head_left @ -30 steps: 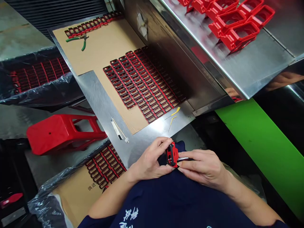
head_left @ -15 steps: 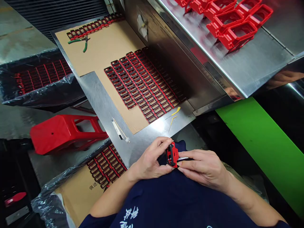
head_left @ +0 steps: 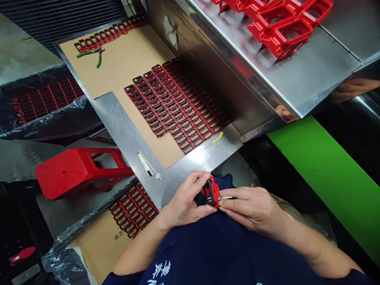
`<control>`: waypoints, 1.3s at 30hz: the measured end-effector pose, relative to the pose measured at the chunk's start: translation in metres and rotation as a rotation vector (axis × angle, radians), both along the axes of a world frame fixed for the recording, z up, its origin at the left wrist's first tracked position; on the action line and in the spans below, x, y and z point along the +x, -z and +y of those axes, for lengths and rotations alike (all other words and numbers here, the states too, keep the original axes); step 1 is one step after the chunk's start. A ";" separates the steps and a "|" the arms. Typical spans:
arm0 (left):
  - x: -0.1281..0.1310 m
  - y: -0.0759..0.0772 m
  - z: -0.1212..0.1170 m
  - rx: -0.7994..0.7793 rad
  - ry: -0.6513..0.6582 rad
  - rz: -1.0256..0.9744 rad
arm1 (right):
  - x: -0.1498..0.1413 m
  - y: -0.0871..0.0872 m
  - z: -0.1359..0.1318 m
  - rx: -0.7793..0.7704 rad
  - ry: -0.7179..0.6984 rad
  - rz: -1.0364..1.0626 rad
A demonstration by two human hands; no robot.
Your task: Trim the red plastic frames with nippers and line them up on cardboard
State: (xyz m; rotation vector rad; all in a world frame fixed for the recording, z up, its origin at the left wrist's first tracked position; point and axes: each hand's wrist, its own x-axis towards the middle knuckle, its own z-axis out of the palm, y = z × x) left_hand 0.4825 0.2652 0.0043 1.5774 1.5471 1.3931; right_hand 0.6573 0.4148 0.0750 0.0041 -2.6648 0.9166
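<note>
A small red and black plastic frame part [head_left: 211, 192] is pinched upright in my left hand [head_left: 188, 200], thumb below and fingers over its top. My right hand [head_left: 252, 208] is closed on a thin metal tool [head_left: 225, 197] whose tip touches the part's right side. Both hands are held close to my body over my dark blue shirt, just in front of the steel table edge [head_left: 175, 180].
Rows of the same red and black frames [head_left: 175, 105] lie on cardboard [head_left: 124, 71] on the steel table, with green-handled pliers [head_left: 95, 55] at the far end. Larger red frames [head_left: 279, 23] sit on the upper steel shelf. A red stool [head_left: 77, 170] and boxes of parts [head_left: 132, 206] stand at left.
The view has shifted slightly left. My hands keep the same grip on the part and tool, which moved a little to the left in the picture.
</note>
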 end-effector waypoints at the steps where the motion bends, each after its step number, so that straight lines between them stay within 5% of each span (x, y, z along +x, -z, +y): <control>1: 0.000 0.001 -0.001 0.000 -0.004 0.000 | 0.000 0.000 0.000 0.008 -0.001 -0.002; 11: 0.002 0.004 -0.005 -0.055 -0.052 -0.115 | -0.002 -0.001 -0.001 0.003 -0.028 -0.007; 18: 0.013 0.029 -0.008 0.015 -0.025 -0.718 | -0.007 0.001 -0.003 -0.094 0.177 0.111; 22: 0.016 0.039 -0.011 -0.001 -0.058 -0.880 | -0.009 0.004 -0.003 -0.204 0.242 0.098; 35: 0.016 0.051 -0.016 -0.036 -0.074 -0.845 | -0.020 0.012 -0.004 -0.266 0.246 0.047; 37: 0.000 0.057 -0.013 -0.096 -0.176 -0.797 | -0.018 0.016 -0.003 -0.301 0.275 0.010; 39: -0.038 0.066 -0.005 -0.309 -0.437 -0.640 | -0.015 0.022 -0.001 -0.362 0.307 -0.061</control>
